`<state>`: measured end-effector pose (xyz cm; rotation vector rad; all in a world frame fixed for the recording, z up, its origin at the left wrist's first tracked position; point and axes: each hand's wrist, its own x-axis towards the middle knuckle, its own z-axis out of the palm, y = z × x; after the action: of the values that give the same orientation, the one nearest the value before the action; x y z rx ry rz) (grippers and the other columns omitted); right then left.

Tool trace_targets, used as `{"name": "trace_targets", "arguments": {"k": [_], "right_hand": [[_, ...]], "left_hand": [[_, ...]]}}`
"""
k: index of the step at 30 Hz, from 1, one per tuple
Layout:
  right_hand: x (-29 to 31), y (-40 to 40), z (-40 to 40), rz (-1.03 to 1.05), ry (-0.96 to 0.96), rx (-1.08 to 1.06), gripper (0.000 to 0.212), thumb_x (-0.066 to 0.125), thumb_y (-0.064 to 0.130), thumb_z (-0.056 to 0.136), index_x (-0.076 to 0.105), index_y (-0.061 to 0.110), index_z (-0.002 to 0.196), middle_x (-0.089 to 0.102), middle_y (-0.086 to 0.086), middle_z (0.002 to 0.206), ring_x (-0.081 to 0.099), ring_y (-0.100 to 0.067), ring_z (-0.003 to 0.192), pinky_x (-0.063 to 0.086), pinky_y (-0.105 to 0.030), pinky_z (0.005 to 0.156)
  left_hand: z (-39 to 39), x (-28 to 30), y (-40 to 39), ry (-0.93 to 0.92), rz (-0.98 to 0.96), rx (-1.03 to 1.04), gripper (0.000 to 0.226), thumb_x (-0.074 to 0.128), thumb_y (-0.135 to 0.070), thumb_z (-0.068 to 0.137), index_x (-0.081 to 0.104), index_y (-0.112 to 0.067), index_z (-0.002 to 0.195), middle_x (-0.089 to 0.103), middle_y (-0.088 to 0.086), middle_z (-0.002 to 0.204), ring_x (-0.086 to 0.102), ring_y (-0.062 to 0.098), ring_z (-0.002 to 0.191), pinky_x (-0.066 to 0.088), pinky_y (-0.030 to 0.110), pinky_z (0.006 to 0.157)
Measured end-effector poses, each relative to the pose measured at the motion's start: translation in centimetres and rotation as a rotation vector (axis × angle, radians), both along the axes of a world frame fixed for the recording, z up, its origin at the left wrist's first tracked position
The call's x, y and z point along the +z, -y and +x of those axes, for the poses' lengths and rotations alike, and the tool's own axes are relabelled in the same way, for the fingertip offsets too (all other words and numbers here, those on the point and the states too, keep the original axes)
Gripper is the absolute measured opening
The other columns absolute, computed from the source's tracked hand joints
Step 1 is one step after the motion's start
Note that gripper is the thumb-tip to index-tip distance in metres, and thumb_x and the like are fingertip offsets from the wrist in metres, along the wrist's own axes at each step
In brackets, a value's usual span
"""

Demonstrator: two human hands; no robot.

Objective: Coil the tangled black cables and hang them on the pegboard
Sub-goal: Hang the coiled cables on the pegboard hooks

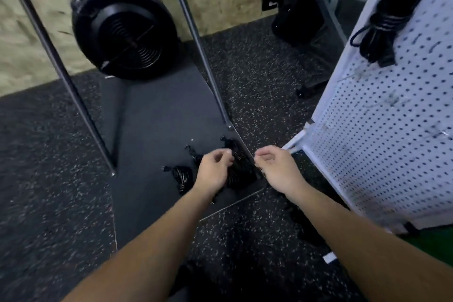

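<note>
Tangled black cables lie in a pile on a dark floor mat, and a second small bundle lies just to the left. My left hand hovers over the pile with loosely curled fingers, covering part of it; nothing shows in its grip. My right hand is beside the pile on the right, fingers also loosely curled and holding nothing visible. The white pegboard stands tilted at the right. One coiled black cable hangs near its top.
A black round fan sits on the floor at the back left. Two slanted metal legs come down onto the mat. A black stand is at the back right. Speckled rubber flooring surrounds the mat.
</note>
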<state>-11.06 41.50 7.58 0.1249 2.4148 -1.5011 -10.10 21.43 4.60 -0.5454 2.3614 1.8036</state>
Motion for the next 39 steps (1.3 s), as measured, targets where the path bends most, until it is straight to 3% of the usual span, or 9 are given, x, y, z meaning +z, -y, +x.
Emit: {"name": "trace_targets", "arguments": {"k": [4, 8, 12, 23, 26, 28, 32, 36, 39], "right_hand": [[-6.4, 2.8, -1.7, 0.084, 0.066, 0.092, 0.03, 0.072, 0.026, 0.106, 0.071, 0.02, 0.136, 0.072, 0.005, 0.133, 0.067, -0.014, 0.126, 0.053, -0.035, 0.114], [-10.9, 4.9, -5.6, 0.238, 0.092, 0.138, 0.062, 0.065, 0.036, 0.109, 0.045, 0.017, 0.164, 0.051, -0.007, 0.164, 0.049, -0.028, 0.15, 0.041, -0.042, 0.124], [-15.5, 5.9, -8.9, 0.309, 0.17, 0.179, 0.075, 0.061, 0.037, 0.111, 0.025, 0.012, 0.172, 0.035, -0.014, 0.174, 0.036, -0.034, 0.159, 0.031, -0.044, 0.129], [-20.8, 5.1, -11.7, 0.268, 0.287, 0.133, 0.075, 0.076, 0.027, 0.104, 0.039, 0.012, 0.167, 0.05, -0.015, 0.165, 0.05, -0.033, 0.15, 0.043, -0.049, 0.124], [-19.9, 4.1, -10.4, 0.185, 0.386, 0.084, 0.074, 0.077, 0.019, 0.103, 0.04, 0.011, 0.166, 0.056, -0.012, 0.159, 0.059, -0.031, 0.142, 0.049, -0.048, 0.12], [-19.4, 3.2, -9.1, 0.121, 0.43, 0.062, 0.053, 0.075, 0.009, 0.103, 0.057, 0.011, 0.152, 0.072, -0.003, 0.131, 0.071, -0.022, 0.118, 0.057, -0.041, 0.106], [-16.9, 2.1, -6.4, 0.006, 0.344, -0.022, 0.034, 0.075, -0.001, 0.1, 0.066, 0.021, 0.124, 0.075, 0.008, 0.107, 0.072, -0.007, 0.099, 0.057, -0.03, 0.093], [-11.8, 1.1, -4.2, -0.054, 0.214, -0.055, 0.044, 0.078, 0.0, 0.098, 0.061, 0.029, 0.126, 0.069, 0.018, 0.112, 0.066, 0.001, 0.106, 0.053, -0.026, 0.094], [-7.4, -0.4, -2.1, -0.093, 0.172, -0.071, 0.048, 0.081, -0.002, 0.094, 0.061, 0.021, 0.131, 0.076, 0.009, 0.118, 0.071, -0.008, 0.112, 0.056, -0.031, 0.1]], "left_hand": [[0.5, -5.6, 2.0, 0.107, -0.036, 0.034, 0.016, 0.065, -0.032, 0.11, 0.077, -0.024, 0.116, 0.081, -0.004, 0.108, 0.076, 0.018, 0.104, 0.06, 0.048, 0.104], [-1.2, -9.4, 1.6, 0.205, -0.099, 0.05, 0.05, 0.068, -0.039, 0.108, 0.062, -0.012, 0.15, 0.072, 0.0, 0.137, 0.067, 0.017, 0.124, 0.05, 0.033, 0.112], [-3.6, -12.9, 0.5, 0.26, -0.168, 0.091, 0.061, 0.067, -0.039, 0.108, 0.049, -0.008, 0.158, 0.063, 0.01, 0.151, 0.06, 0.029, 0.139, 0.046, 0.035, 0.113], [-6.7, -16.3, -1.7, 0.39, -0.232, 0.16, 0.073, 0.076, -0.018, 0.099, 0.032, -0.006, 0.156, 0.049, 0.015, 0.149, 0.059, 0.036, 0.131, 0.048, 0.039, 0.109], [-6.4, -16.7, -1.2, 0.388, -0.156, 0.191, 0.057, 0.085, -0.027, 0.092, 0.053, -0.009, 0.135, 0.067, 0.012, 0.132, 0.07, 0.033, 0.117, 0.059, 0.044, 0.102], [-5.7, -16.1, -1.2, 0.368, -0.096, 0.192, 0.041, 0.086, -0.029, 0.093, 0.059, -0.012, 0.119, 0.074, 0.008, 0.117, 0.074, 0.028, 0.103, 0.063, 0.043, 0.094], [-3.8, -13.7, -1.4, 0.285, 0.125, 0.211, 0.044, 0.086, -0.016, 0.092, 0.061, -0.017, 0.127, 0.078, -0.002, 0.113, 0.077, 0.022, 0.103, 0.063, 0.048, 0.099], [-2.4, -10.5, -1.5, 0.176, 0.228, 0.165, 0.054, 0.087, -0.023, 0.082, 0.065, -0.026, 0.131, 0.078, -0.003, 0.12, 0.077, 0.023, 0.111, 0.063, 0.05, 0.101], [-1.0, -5.1, -2.2, 0.096, 0.238, 0.099, 0.043, 0.082, -0.021, 0.095, 0.061, -0.025, 0.132, 0.067, 0.005, 0.116, 0.073, 0.031, 0.111, 0.061, 0.054, 0.101]]}}
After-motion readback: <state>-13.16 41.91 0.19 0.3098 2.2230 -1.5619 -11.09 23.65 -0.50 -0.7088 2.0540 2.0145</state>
